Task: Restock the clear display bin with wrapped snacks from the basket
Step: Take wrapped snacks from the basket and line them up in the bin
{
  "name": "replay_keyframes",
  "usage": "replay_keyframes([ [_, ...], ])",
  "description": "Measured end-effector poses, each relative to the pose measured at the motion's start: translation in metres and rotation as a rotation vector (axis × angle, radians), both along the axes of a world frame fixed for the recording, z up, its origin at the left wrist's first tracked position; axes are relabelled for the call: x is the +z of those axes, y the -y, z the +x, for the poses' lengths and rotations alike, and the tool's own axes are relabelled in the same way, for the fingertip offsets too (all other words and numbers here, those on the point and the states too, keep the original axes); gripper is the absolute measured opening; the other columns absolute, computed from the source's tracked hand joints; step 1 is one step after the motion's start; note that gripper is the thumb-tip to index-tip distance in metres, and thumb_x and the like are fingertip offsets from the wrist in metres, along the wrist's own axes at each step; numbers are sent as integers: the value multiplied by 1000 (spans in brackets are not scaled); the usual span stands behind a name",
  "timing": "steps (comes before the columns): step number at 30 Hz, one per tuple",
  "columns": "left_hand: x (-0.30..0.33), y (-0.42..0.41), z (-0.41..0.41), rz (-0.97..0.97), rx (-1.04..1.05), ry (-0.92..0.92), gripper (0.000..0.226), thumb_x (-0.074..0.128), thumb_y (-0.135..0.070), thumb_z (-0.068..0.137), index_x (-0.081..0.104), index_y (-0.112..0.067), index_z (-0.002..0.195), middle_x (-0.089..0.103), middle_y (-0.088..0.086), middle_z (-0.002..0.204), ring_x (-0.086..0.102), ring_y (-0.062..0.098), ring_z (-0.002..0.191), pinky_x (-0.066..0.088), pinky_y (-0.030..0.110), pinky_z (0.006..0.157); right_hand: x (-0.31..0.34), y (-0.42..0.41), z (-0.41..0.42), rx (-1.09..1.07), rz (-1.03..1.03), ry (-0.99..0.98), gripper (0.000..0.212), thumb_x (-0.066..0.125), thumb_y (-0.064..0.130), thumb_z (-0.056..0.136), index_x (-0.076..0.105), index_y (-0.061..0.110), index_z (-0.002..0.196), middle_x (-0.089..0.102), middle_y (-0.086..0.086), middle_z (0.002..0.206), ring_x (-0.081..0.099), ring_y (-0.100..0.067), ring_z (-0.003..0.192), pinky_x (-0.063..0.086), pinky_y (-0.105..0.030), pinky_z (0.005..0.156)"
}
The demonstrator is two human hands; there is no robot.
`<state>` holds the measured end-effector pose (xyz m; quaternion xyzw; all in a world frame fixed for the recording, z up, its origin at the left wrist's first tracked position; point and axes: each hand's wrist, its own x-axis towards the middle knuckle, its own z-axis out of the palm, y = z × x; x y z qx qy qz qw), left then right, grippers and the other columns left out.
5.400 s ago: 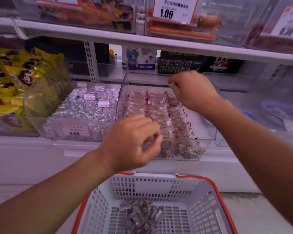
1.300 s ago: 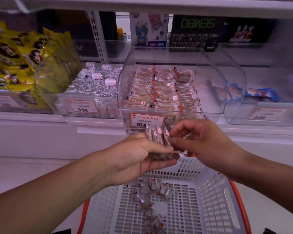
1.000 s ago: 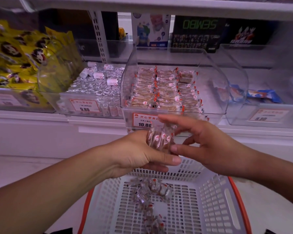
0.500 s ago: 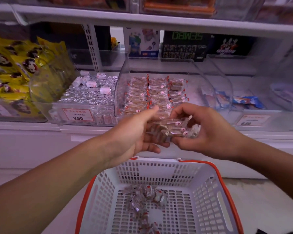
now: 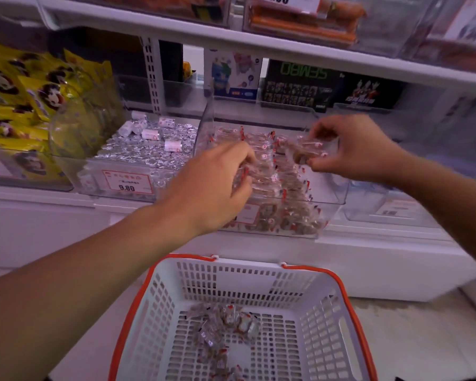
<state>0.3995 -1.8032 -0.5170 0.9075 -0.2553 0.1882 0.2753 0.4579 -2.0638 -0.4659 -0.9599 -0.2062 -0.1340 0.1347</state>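
Now both hands are over the clear bin (image 5: 333, 200), which sits on the shelf (image 5: 368, 243) at about 12 o'clock from the basket (image 5: 308, 273). The right hand (image 5: 352, 149), at 1 o'clock, pinches a small stack of wrapped snacks (image 5: 304, 149) between thumb and fingertips, held flat and level above the rows already laid in the bin. Held that way, the stack probably can go down as a neat layer rather than a heap, matching the tidy rows below it. The left hand (image 5: 212, 185), at 11 o'clock, reaches over the bin's front wall with its fingers curled down among the packed snacks. Blur hides whether it grips any or only presses and steadies the rows, so I cannot tell its hold. It likely makes room or keeps the rows from sliding while the new stack comes in.

A small loose pile of snacks (image 5: 223, 328) lies on the basket floor at 6 o'clock, so the restocking looks partly done, with more trips to come. The basket stands directly below the bin, which keeps each reach short. To the left, at 10 o'clock, a second bin (image 5: 127, 171) holds silver-wrapped sweets and plays no part here.
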Motion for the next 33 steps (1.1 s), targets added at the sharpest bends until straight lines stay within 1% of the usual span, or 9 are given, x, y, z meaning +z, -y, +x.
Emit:
replay_keyframes([
  [2, -8, -1, 5, 96, 61, -51, 24, 54, -24, 95, 55, -20, 119, 59, -2, 117, 57, 20, 101, 50, 38, 83, -2, 1, 36, -86, -269, -13, 39, 78, 38, 67, 66, 19, 99, 69, -5, 95, 63, -24, 85, 51, -34, 75],
  [5, -14, 1, 6, 154, 98, -69, 24, 49, -27, 97, 52, -20, 119, 56, 1, 118, 55, 22, 101, 48, 38, 79, -5, -13, 78, -146, -452, -68, 45, 78, 45, 69, 65, 17, 102, 67, -9, 97, 58, -27, 84, 42, -30, 68],
  [10, -16, 0, 8, 176, 98, -95, 20, 42, -31, 100, 51, -22, 116, 57, -1, 114, 55, 20, 97, 50, 40, 79, -11, -44, 115, -154, -547, -193, 45, 77, 43, 75, 69, 7, 101, 67, -10, 97, 62, -28, 87, 55, -40, 76],
  [16, -22, -2, 8, 215, 88, -99, 25, 35, -33, 103, 51, -21, 118, 58, -1, 114, 54, 20, 97, 49, 41, 79, -11, -38, 128, -236, -560, -314, 40, 74, 38, 81, 69, 7, 105, 67, -10, 105, 61, -27, 95, 49, -33, 78],
  [20, -25, 1, 12, 185, 90, -125, 29, 37, -30, 103, 52, -16, 122, 56, 2, 119, 51, 22, 110, 44, 39, 92, -16, -41, 134, -240, -554, -297, 39, 78, 32, 79, 68, 7, 107, 67, -11, 107, 61, -27, 95, 49, -33, 77],
  [23, -25, 5, 13, 207, 107, -193, 46, 34, -35, 104, 41, -13, 143, 46, 6, 145, 39, 23, 135, 36, 41, 111, -24, -45, 137, -248, -563, -299, 39, 80, 32, 78, 66, 12, 108, 66, -8, 110, 60, -26, 98, 51, -35, 83],
  [28, -28, 8, 12, 263, 127, -182, 47, 29, -39, 104, 41, -18, 144, 51, 2, 141, 45, 22, 129, 39, 39, 105, -36, -43, 135, -227, -627, -147, 62, 81, 30, 78, 53, 15, 130, 58, -11, 126, 58, -30, 109, 51, -40, 91],
  [31, -27, 9, 11, 255, 135, -178, 46, 29, -39, 104, 41, -18, 143, 54, 3, 139, 48, 23, 126, 40, 40, 103, -37, -40, 130, -244, -781, -201, 53, 75, 30, 84, 53, 13, 129, 62, -8, 122, 59, -28, 109, 49, -41, 95],
  [33, -27, 10, 10, 257, 133, -173, 48, 28, -39, 105, 39, -18, 146, 53, 3, 141, 48, 23, 128, 39, 39, 105, -40, -36, 127, -284, -1000, -244, 40, 64, 28, 93, 53, 18, 130, 62, -2, 128, 55, -24, 119, 37, -46, 109],
])
